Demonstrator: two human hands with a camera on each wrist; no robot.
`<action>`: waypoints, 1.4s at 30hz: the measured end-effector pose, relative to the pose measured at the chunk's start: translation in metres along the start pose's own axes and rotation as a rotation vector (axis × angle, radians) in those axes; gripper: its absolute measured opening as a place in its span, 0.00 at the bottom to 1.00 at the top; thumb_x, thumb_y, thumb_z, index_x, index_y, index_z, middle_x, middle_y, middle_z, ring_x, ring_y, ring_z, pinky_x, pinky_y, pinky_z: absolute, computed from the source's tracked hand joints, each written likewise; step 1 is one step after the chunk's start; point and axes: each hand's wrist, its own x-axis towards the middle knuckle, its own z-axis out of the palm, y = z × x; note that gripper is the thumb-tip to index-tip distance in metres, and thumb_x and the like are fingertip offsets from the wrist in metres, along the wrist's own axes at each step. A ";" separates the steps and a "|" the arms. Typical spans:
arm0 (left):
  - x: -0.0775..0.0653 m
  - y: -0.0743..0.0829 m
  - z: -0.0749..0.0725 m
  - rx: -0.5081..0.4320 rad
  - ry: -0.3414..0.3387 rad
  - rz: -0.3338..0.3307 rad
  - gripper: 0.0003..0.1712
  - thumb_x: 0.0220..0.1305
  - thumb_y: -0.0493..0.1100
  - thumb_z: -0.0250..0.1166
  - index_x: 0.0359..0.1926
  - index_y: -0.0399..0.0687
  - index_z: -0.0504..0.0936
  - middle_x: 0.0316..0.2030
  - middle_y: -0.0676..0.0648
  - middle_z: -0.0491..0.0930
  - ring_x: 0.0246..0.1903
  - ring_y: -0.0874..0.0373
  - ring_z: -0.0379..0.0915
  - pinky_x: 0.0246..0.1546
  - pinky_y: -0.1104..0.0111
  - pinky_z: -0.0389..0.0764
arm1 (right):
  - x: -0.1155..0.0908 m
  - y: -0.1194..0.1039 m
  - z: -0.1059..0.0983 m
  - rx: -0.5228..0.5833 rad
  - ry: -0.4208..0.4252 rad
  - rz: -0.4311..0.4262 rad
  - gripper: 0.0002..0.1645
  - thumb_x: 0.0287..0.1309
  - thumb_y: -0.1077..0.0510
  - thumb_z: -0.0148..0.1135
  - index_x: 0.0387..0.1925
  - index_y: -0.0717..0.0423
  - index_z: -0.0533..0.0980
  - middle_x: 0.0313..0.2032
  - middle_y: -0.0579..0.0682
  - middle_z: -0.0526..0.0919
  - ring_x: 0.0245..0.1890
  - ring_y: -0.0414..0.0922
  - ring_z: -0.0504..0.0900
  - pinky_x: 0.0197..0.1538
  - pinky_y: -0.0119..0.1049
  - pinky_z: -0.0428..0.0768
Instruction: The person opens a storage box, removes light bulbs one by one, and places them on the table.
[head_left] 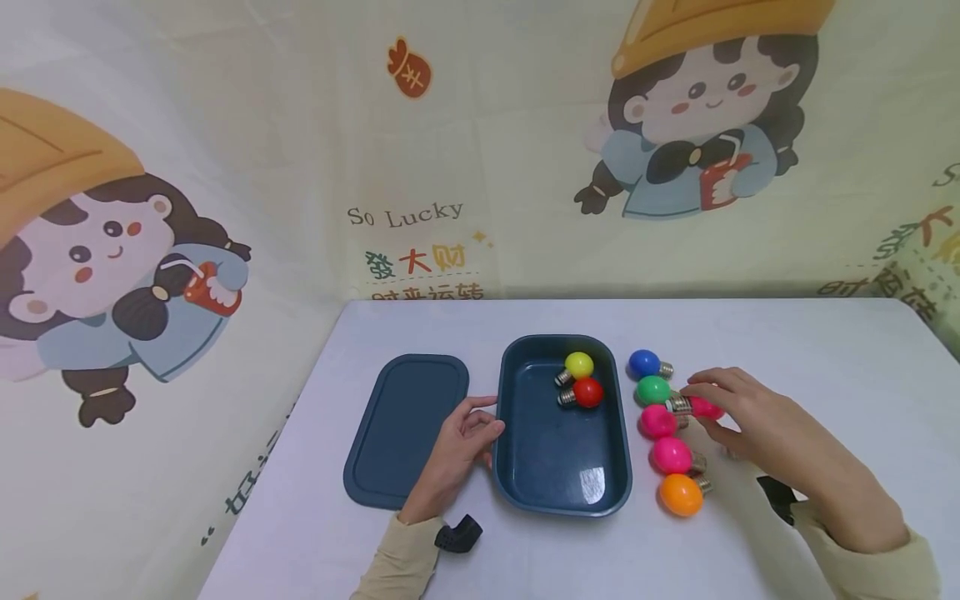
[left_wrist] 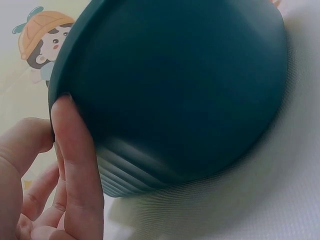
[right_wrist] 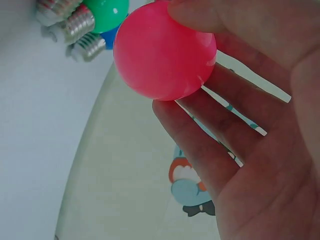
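Observation:
My right hand (head_left: 757, 425) pinches a pink light bulb (right_wrist: 162, 55) by its round globe, thumb on one side and fingertips on the other. The bulb's metal screw base points left, above a column of bulbs. Those are a blue bulb (head_left: 643, 363), a green bulb (head_left: 652, 390), two pink bulbs (head_left: 671, 455) and an orange bulb (head_left: 681, 496). My left hand (head_left: 461, 442) holds the left rim of a dark blue-green box (left_wrist: 190, 90) between thumb and fingers. Inside the box lie a yellow bulb (head_left: 578, 365) and a red bulb (head_left: 588, 392), near its right wall.
A dark flat lid (head_left: 397, 417) lies left of the box, partly behind my left hand. The white table (head_left: 555, 554) meets a cream cloth backdrop (head_left: 525, 242) printed with cartoon figures. Black wrist cameras sit at both sleeves.

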 end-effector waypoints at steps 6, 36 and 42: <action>0.000 0.000 0.000 0.002 0.000 -0.007 0.29 0.65 0.46 0.69 0.64 0.51 0.71 0.40 0.45 0.78 0.28 0.59 0.71 0.26 0.70 0.80 | -0.005 0.012 0.002 0.002 0.006 0.004 0.28 0.44 0.64 0.78 0.50 0.59 0.80 0.52 0.60 0.78 0.52 0.59 0.77 0.41 0.51 0.85; 0.000 -0.002 0.001 0.002 -0.001 0.001 0.28 0.65 0.46 0.69 0.64 0.52 0.72 0.40 0.44 0.78 0.29 0.59 0.72 0.26 0.70 0.80 | -0.011 0.052 0.020 0.036 -0.065 0.109 0.27 0.44 0.62 0.78 0.49 0.62 0.80 0.51 0.66 0.78 0.52 0.64 0.74 0.46 0.60 0.81; 0.000 -0.002 0.000 -0.004 -0.008 0.005 0.28 0.65 0.46 0.68 0.64 0.52 0.71 0.41 0.42 0.78 0.29 0.59 0.72 0.26 0.70 0.80 | -0.011 0.058 0.024 0.040 -0.091 0.126 0.27 0.44 0.60 0.79 0.48 0.61 0.80 0.50 0.67 0.78 0.51 0.65 0.74 0.46 0.61 0.81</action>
